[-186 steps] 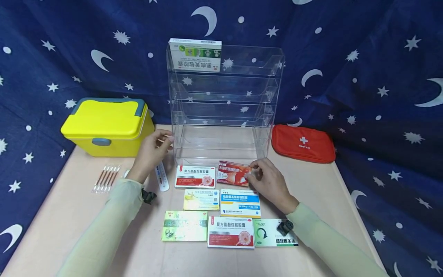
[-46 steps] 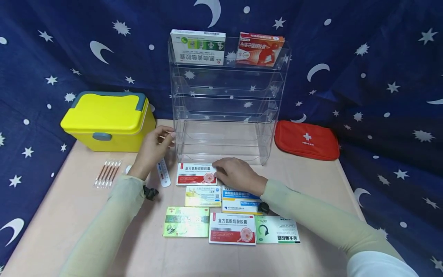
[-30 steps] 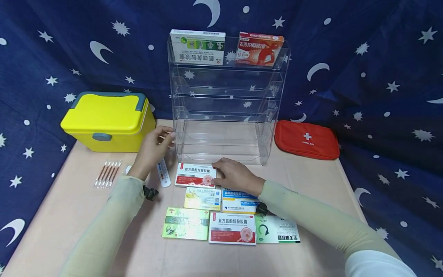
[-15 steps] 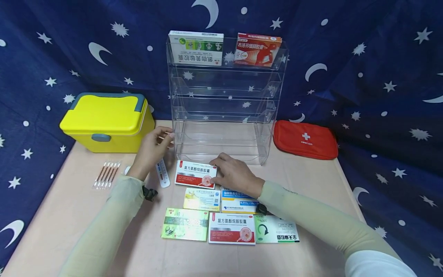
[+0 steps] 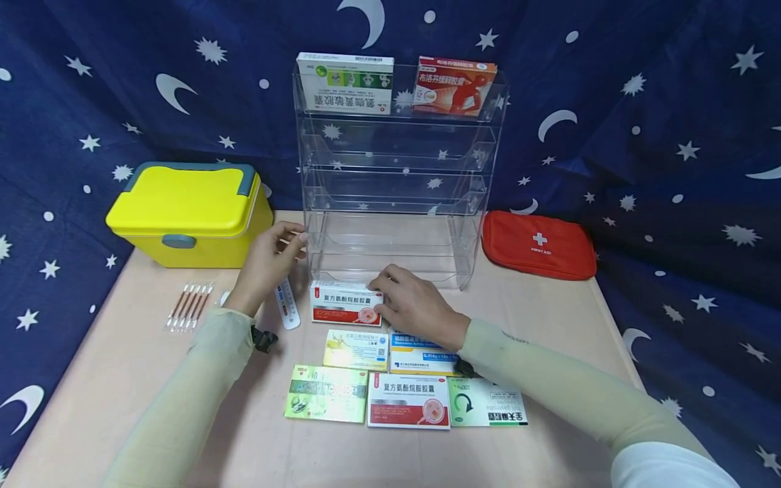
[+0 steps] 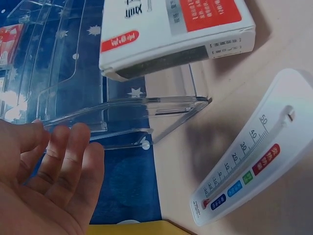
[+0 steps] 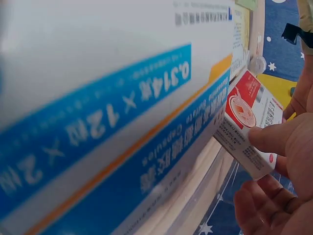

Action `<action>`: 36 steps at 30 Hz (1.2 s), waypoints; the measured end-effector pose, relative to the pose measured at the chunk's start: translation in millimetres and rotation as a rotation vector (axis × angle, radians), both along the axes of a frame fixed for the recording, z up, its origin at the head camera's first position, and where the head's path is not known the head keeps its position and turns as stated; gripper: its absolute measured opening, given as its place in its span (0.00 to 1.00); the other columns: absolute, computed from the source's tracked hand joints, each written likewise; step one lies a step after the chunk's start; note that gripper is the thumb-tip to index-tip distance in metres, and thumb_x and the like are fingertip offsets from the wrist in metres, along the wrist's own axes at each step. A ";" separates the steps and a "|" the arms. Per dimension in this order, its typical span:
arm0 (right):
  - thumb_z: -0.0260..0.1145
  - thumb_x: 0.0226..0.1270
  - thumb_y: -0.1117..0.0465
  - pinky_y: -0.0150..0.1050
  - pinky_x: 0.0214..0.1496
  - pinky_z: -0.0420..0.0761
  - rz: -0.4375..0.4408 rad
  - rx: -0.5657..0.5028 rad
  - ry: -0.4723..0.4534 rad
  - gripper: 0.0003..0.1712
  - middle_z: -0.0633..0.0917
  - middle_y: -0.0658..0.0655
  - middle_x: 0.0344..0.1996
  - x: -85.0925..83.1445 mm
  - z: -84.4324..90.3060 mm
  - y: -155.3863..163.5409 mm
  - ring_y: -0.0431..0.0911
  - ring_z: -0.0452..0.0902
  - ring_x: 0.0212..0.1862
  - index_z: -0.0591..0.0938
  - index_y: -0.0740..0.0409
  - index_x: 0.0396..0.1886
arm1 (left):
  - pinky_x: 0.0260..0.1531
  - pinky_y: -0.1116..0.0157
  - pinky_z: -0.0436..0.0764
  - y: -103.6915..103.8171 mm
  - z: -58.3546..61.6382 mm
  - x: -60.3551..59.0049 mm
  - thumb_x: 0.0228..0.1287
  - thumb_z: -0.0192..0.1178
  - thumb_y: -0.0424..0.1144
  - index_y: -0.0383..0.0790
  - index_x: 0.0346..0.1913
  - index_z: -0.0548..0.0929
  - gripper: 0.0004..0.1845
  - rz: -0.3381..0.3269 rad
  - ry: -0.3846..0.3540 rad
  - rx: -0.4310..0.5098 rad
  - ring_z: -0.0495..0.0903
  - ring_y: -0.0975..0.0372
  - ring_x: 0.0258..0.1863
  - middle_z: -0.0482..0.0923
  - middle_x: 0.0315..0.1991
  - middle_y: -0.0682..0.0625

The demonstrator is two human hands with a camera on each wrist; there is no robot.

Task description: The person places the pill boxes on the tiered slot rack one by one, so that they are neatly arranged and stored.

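My right hand (image 5: 382, 299) grips the right end of a red-and-white medicine box (image 5: 345, 303) and holds it tilted up just in front of the clear acrylic rack (image 5: 396, 183). The right wrist view shows my thumb (image 7: 274, 138) on that box (image 7: 248, 117). My left hand (image 5: 295, 245) rests with straight fingers against the rack's left wall; in the left wrist view the fingers (image 6: 73, 152) lie beside the lowest shelf (image 6: 122, 105), under the raised box (image 6: 176, 29). The top shelf holds a green-and-white box (image 5: 345, 84) and a red-orange box (image 5: 454, 86).
Several medicine boxes lie in rows near me, among them a blue-and-white one (image 5: 421, 354) under my right wrist. A thermometer (image 5: 285, 305) and packed swabs (image 5: 188, 308) lie left. A yellow case (image 5: 189, 213) stands back left, a red first-aid pouch (image 5: 537, 245) back right.
The red-orange box went from the table to the top shelf. My right hand then came down onto the red-and-white box and has now tipped it up. The left hand stayed put.
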State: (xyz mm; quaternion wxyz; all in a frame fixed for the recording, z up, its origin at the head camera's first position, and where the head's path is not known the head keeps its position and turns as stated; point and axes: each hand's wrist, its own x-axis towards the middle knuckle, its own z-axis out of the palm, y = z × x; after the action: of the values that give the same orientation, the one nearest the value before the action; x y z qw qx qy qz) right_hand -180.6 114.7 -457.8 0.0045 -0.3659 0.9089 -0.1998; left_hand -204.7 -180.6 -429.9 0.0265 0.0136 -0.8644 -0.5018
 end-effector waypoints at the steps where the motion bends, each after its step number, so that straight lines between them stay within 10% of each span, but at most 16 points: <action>1: 0.71 0.69 0.53 0.30 0.39 0.77 0.013 -0.010 -0.001 0.21 0.75 0.43 0.51 1.0 0.1 0.5 0.32 0.72 0.41 0.80 0.46 0.61 | 0.39 0.58 0.83 -0.2 0.2 0.1 0.78 0.57 0.46 0.40 0.61 0.78 0.17 0.000 0.002 0.002 0.85 0.47 0.43 0.80 0.45 0.45; 18: 0.70 0.70 0.62 0.31 0.47 0.82 0.087 -0.250 -0.061 0.14 0.79 0.45 0.52 -14.4 19.7 6.8 0.35 0.79 0.48 0.82 0.49 0.52 | 0.38 0.59 0.83 0.0 1.5 1.9 0.78 0.57 0.45 0.38 0.60 0.79 0.17 -0.004 0.004 0.004 0.85 0.45 0.43 0.80 0.45 0.43; 36: 0.67 0.72 0.62 0.36 0.48 0.84 -0.035 -0.452 0.273 0.14 0.80 0.51 0.53 -123.1 188.0 8.6 0.36 0.81 0.48 0.83 0.59 0.55 | 0.45 0.53 0.84 -0.8 1.9 0.6 0.77 0.57 0.46 0.41 0.61 0.78 0.17 0.003 -0.037 0.029 0.84 0.49 0.43 0.79 0.47 0.45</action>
State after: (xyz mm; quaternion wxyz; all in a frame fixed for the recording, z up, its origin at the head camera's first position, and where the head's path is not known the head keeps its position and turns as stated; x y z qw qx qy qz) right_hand -303.7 123.2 -269.9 -0.2035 -0.3655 0.8397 -0.3464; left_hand -204.0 -181.4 -428.0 0.0113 0.0245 -0.8574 -0.5139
